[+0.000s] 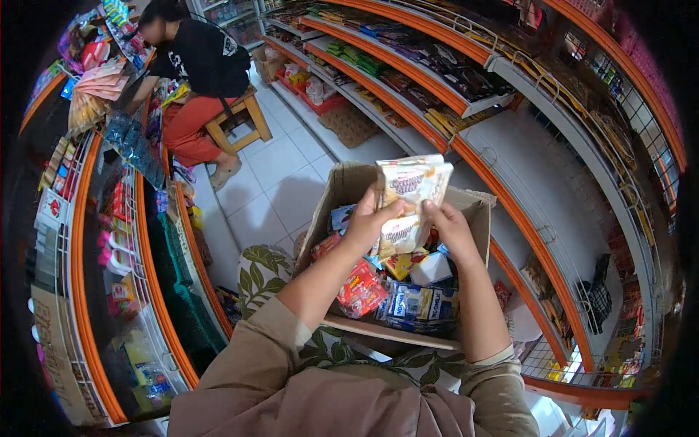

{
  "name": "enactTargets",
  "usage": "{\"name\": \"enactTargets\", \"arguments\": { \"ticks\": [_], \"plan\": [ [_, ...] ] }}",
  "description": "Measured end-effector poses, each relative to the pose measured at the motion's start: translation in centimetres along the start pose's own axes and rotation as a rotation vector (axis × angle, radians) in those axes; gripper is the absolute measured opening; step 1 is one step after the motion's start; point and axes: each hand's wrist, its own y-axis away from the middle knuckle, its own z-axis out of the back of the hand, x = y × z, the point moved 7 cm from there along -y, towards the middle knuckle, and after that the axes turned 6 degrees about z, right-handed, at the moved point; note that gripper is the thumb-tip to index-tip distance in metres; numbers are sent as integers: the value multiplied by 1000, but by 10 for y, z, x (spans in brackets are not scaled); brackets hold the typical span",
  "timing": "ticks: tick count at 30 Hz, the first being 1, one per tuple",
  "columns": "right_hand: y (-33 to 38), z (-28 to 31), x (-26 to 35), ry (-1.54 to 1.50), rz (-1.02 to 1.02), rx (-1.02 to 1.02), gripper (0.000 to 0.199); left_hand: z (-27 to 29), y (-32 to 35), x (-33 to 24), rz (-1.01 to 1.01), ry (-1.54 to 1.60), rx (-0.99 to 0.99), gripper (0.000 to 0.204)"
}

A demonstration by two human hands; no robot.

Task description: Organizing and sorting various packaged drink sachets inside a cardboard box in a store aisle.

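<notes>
Above an open cardboard box [477, 222], I hold a small stack of cream-white snack packets [413, 186] with brown print. My left hand [366, 224] grips its left side, thumb across the front. On the right side, my right hand [453, 227] pinches the stack with its thumb on the front; its other fingers are partly hidden behind. Inside the box lie red packets [360, 289], blue-and-white packets [421, 302], a yellow packet [400, 266] and a white carton [431, 270]. The held stack covers part of the contents.
Orange-edged shelves [513, 197] with packets run along the right. More orange-edged shelves [145, 262] with goods stand at the left. A person in black [207, 62] sits on a wooden stool [244, 120] at the far left, above white floor tiles [251, 200]. Leaf-patterned cloth [263, 269] lies by the box.
</notes>
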Motion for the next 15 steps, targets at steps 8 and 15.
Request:
{"name": "enactTargets", "arguments": {
  "ticks": [8, 15],
  "plan": [
    [6, -1, 32, -491, 43, -55, 42, -11, 2, 13, 68, -190, 97, 53],
    [6, 27, 33, -502, 259, -259, 32, 5, -8, 20, -12, -400, 53, 41]
  ]
}}
